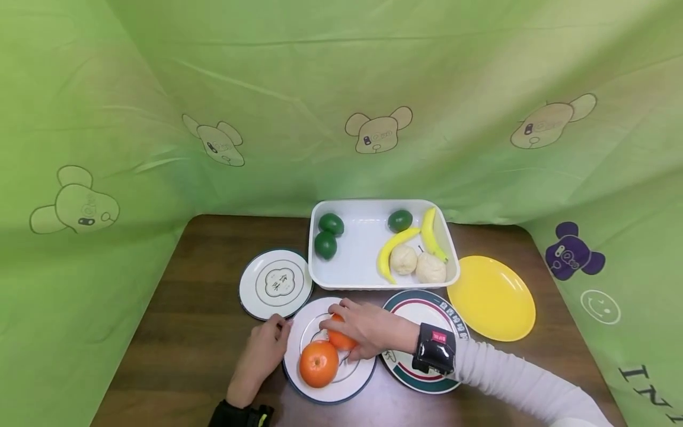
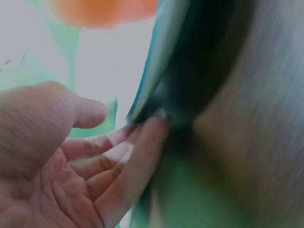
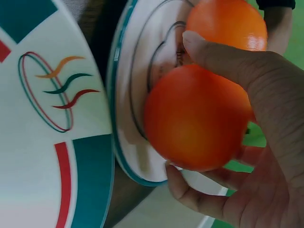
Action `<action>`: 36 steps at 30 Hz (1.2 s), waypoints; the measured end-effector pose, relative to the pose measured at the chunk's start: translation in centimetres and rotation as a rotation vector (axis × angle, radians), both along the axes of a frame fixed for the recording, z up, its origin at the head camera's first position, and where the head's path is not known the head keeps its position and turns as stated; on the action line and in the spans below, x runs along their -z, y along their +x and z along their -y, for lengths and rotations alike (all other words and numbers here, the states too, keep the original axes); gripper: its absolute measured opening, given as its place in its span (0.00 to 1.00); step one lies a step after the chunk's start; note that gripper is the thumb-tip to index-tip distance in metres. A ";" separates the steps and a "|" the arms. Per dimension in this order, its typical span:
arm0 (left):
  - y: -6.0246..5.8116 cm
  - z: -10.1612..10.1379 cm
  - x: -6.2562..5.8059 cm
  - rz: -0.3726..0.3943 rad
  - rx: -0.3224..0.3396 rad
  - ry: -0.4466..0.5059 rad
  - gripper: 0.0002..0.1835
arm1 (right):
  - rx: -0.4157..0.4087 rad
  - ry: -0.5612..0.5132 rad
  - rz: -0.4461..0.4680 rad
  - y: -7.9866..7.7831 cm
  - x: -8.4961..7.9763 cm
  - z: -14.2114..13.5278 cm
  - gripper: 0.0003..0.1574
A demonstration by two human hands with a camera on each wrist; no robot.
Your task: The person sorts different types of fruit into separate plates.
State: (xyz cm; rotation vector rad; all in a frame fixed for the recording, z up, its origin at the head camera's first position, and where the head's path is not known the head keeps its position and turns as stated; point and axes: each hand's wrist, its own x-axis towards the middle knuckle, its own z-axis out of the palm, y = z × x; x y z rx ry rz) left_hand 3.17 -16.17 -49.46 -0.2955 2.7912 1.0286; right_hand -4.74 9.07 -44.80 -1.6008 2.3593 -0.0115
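Observation:
Two oranges lie on the white, blue-rimmed plate point(image 1: 354, 379) at the front middle. My right hand point(image 1: 370, 326) curls its fingers and thumb round the farther orange point(image 3: 194, 121), which rests over the plate. Beside it, nearer to me, sits the other orange point(image 1: 319, 363), untouched by the left hand. The left hand point(image 1: 264, 349) is at the left side of the same plate, its loosely bent fingers right at the rim. In the left wrist view the thumb stands apart from the plate, while the fingertips point(image 2: 154, 128) meet its edge.
Behind the plates stands a white tray point(image 1: 357, 283) with several green fruits, two bananas point(image 1: 434, 234) and two pale round buns point(image 1: 430, 268). A smaller white plate point(image 1: 251, 290) lies at left. A green-and-red-rimmed plate point(image 1: 427, 385) and a yellow plate point(image 1: 491, 299) lie at right.

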 end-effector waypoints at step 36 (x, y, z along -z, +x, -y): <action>-9.1 9.7 2.8 0.092 -0.104 -0.059 0.29 | 0.626 -0.022 0.136 -14.4 1.7 8.7 0.49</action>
